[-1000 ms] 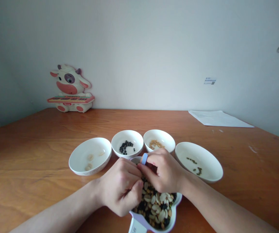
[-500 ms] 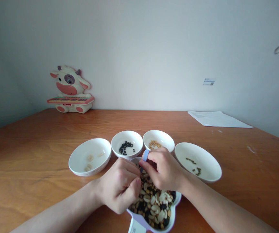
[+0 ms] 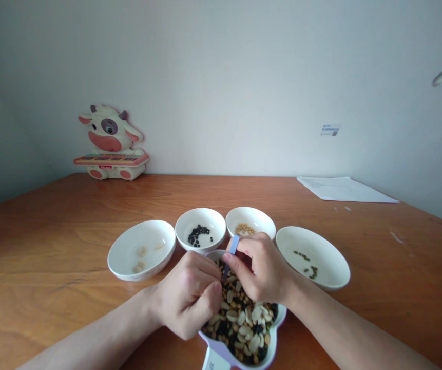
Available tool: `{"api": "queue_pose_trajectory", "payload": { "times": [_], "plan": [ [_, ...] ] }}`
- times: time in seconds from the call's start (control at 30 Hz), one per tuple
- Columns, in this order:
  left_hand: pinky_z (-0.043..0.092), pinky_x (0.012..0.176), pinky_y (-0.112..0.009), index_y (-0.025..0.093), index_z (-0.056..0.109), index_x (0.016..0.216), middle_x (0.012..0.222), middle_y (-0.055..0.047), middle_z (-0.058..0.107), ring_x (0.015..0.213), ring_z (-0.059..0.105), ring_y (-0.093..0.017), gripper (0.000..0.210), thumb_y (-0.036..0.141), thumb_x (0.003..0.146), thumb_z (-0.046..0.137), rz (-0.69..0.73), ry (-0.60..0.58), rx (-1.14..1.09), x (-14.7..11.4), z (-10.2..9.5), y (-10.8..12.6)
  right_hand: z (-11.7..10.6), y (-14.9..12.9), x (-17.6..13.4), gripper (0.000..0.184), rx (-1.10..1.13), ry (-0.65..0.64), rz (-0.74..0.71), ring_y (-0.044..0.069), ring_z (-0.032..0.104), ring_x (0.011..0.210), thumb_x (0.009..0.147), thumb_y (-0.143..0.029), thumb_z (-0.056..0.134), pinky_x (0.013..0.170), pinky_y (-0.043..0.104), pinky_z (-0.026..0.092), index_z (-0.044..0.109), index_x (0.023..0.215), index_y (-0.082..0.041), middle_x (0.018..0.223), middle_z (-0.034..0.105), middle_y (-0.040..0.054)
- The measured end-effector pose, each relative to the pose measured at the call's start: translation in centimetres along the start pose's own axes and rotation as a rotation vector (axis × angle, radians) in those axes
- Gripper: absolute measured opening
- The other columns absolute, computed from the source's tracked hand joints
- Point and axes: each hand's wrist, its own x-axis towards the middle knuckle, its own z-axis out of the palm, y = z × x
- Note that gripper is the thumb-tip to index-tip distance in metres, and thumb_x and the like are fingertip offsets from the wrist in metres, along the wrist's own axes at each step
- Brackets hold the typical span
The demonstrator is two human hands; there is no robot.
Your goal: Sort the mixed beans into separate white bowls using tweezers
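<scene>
Right hand (image 3: 263, 270): thumb and index finger are pressed together on a blue strip (image 3: 234, 243), clamping it upright and slightly tilted, with its darker lower part directed down at the mixed beans and nuts (image 3: 244, 317). Left hand (image 3: 192, 295): fingers are curled inward to a closed fist, with the thumb against the side of the index finger. The fist is positioned over the left edge of the lobed container (image 3: 282, 314) (whether it grips that edge, or anything else, cannot be told from this angle). The container, white and lavender with a short handle (image 3: 216, 358) at the near end, is located below and between both hands and bears the mixture. Four white bowls form an arc beyond the hands. From left to right: an oval bowl (image 3: 124, 252) with a few pale pieces, a round bowl (image 3: 186, 223) with black beans, a second round bowl (image 3: 259, 221) with yellow beans, partly behind the right hand, and an oval dish (image 3: 330, 267) with small green beans. All units rest on a wooden table (image 3: 43, 257).
</scene>
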Motion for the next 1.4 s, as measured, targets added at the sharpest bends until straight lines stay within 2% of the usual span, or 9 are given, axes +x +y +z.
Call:
{"api": "queue_pose_trajectory", "payload": {
  "times": [0.33,0.63,0.77,0.93,1.03,1.13,1.3,1.4],
  "plan": [
    [0.040,0.051,-0.028,0.015,0.052,0.054,0.047,-0.008,0.055,0.045,0.048,-0.014,0.059,0.029,0.101,0.020,-0.001,0.012,-0.031,0.0,0.0,0.0,0.0,0.0,0.0,0.027,0.002,-0.057,0.015,0.011,0.044,0.050,0.083,-0.020,0.053,0.051,0.026,0.028,0.043,0.058,-0.018,0.052,0.047,-0.0009],
    [0.041,0.052,-0.028,0.015,0.052,0.054,0.047,-0.008,0.056,0.046,0.050,-0.015,0.058,0.028,0.101,0.021,0.005,0.018,-0.046,0.0,0.1,0.0,0.1,-0.2,0.1,0.028,0.008,-0.050,0.019,0.011,0.042,0.050,0.083,-0.020,0.053,0.051,0.026,0.028,0.041,0.057,-0.018,0.051,0.045,-0.0015],
    [0.039,0.051,-0.028,0.015,0.052,0.054,0.047,-0.008,0.055,0.045,0.049,-0.014,0.058,0.029,0.101,0.021,-0.009,0.011,-0.047,0.0,0.0,-0.1,0.0,-0.3,0.0,0.027,0.023,0.006,0.004,0.012,0.046,0.053,0.084,-0.020,0.052,0.053,0.026,0.029,0.046,0.058,-0.017,0.054,0.051,0.0004],
    [0.035,0.048,-0.028,0.016,0.050,0.054,0.047,-0.007,0.054,0.043,0.042,-0.013,0.056,0.029,0.101,0.021,-0.004,0.002,-0.032,-0.2,0.1,-0.1,-0.1,-0.1,-0.1,0.031,0.051,0.152,-0.034,0.010,0.038,0.049,0.085,-0.021,0.052,0.051,0.026,0.027,0.042,0.056,-0.018,0.051,0.041,-0.0029],
    [0.033,0.048,-0.028,0.017,0.047,0.053,0.046,-0.006,0.052,0.042,0.039,-0.013,0.055,0.028,0.100,0.021,0.006,-0.002,-0.038,-0.4,0.2,-0.3,-0.2,-0.1,0.2,0.029,0.071,0.258,0.006,0.010,0.042,0.049,0.088,-0.023,0.052,0.051,0.025,0.029,0.049,0.059,-0.017,0.052,0.045,-0.0020],
    [0.032,0.047,-0.028,0.017,0.045,0.052,0.045,-0.006,0.052,0.042,0.038,-0.013,0.054,0.028,0.100,0.021,0.012,-0.013,-0.043,-0.5,0.3,-0.4,-0.2,-0.2,1.1,0.035,0.075,0.348,0.095,0.010,0.041,0.047,0.091,-0.029,0.052,0.048,0.025,0.027,0.049,0.058,-0.017,0.050,0.046,-0.0018],
    [0.034,0.046,-0.028,0.018,0.044,0.051,0.045,-0.006,0.053,0.042,0.039,-0.013,0.056,0.029,0.100,0.019,0.017,-0.016,-0.052,-0.5,0.2,-0.3,0.4,-0.5,2.9,0.034,0.065,0.348,0.121,0.011,0.042,0.047,0.093,-0.034,0.050,0.048,0.025,0.028,0.054,0.064,-0.016,0.051,0.048,-0.0013],
    [0.035,0.046,-0.027,0.018,0.043,0.049,0.044,-0.006,0.052,0.041,0.040,-0.012,0.057,0.029,0.100,0.019,0.015,-0.019,-0.047,-0.6,0.2,-0.3,0.9,0.0,3.1,0.035,0.043,0.360,0.127,0.011,0.042,0.047,0.092,-0.035,0.050,0.049,0.025,0.029,0.052,0.062,-0.017,0.050,0.048,-0.0013]
  ]
}}
